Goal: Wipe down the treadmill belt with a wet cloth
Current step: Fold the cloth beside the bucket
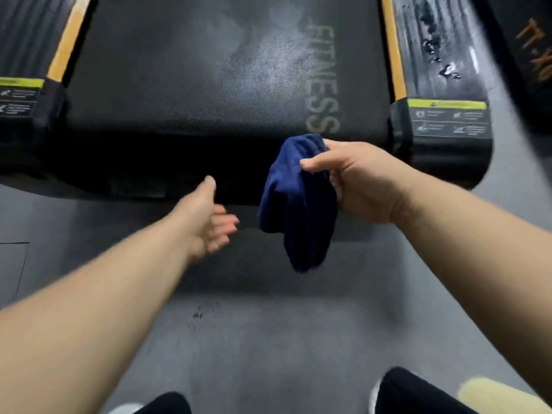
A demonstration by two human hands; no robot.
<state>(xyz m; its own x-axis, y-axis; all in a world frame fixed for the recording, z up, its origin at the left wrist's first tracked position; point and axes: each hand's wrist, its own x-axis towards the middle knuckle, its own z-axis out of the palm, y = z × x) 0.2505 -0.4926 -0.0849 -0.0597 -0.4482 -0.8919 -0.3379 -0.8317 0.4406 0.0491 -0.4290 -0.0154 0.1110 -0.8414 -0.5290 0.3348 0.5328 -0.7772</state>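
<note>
The black treadmill belt [185, 73] fills the top of the head view, with grey "FITNESS" lettering along its right side and pale smears near the middle. My right hand [355, 180] is shut on a dark blue cloth [298, 204], which hangs bunched just in front of the belt's rear edge, off the belt. To the left of the cloth my left hand [209, 222] is open, palm turned inward, fingers apart, a short gap from the cloth and holding nothing.
Orange strips and black side rails [442, 64] flank the belt, ending in rear caps with yellow warning labels [448, 104]. Grey floor [239, 339] lies below my arms. My dark trouser legs and shoes show at the bottom edge.
</note>
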